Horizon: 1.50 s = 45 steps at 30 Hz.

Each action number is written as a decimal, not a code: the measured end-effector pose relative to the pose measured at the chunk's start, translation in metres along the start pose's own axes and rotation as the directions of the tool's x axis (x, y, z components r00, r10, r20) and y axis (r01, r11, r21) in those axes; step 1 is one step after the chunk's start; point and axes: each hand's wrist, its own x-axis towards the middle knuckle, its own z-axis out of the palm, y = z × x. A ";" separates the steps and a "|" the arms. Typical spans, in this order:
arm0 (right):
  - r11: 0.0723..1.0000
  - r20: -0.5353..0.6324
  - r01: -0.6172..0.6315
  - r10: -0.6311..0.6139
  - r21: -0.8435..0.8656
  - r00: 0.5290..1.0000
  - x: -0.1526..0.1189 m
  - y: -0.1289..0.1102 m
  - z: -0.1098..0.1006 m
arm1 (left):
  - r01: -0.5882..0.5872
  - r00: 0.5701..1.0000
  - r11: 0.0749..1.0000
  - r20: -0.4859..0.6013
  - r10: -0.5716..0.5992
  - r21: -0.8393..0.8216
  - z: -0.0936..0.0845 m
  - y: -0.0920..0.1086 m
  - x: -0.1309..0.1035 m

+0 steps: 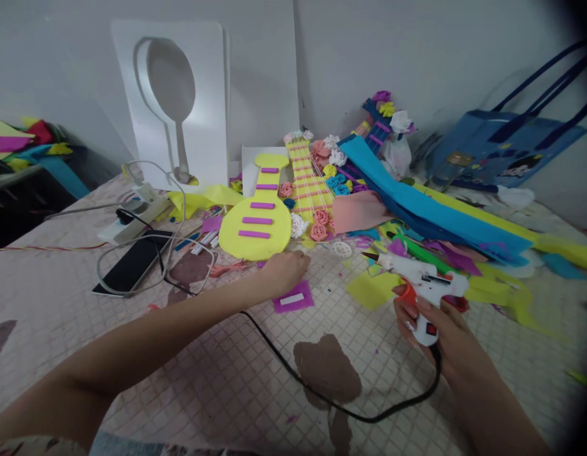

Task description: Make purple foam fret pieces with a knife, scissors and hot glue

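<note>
Your right hand (423,323) is clamped on the glue gun (429,278), fingers wrapped round its handle by the red trigger, nozzle directed left; the forearm enters from the lower right. Your left forearm reaches diagonally from the lower left, its hand (286,272) palm down, fingers curled in; whether they grip anything cannot be told. That hand lies just beside the yellow guitar-shaped cutout (255,228) and the purple square (293,297) bearing a white strip.

Pale patterned sleeve edge (34,447), lower left; bare forearms (170,323); glossy fingernails (410,325).
</note>
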 end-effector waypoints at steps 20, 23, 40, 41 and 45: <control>0.995 0.132 -0.007 -0.007 0.103 0.991 -0.004 -0.002 -0.012 | -0.141 0.988 0.986 -0.077 0.134 -0.085 0.016 0.048 0.071; 0.994 0.144 0.003 -0.019 0.111 0.989 -0.005 -0.002 -0.013 | -0.158 0.986 0.984 -0.060 0.153 -0.083 0.016 0.053 0.079; 0.918 -0.065 0.134 -0.118 0.374 0.991 -0.004 -0.019 -0.007 | -0.222 0.920 0.963 -0.360 0.155 -0.153 0.001 0.060 0.117; 0.917 -0.068 0.137 -0.120 0.374 0.990 -0.004 -0.019 -0.008 | -0.222 0.918 0.969 -0.359 0.170 -0.108 0.000 0.062 0.119; 0.919 -0.046 0.123 -0.114 0.374 0.992 -0.003 -0.017 -0.008 | -0.171 0.927 0.985 -0.336 0.168 0.022 -0.007 0.063 0.120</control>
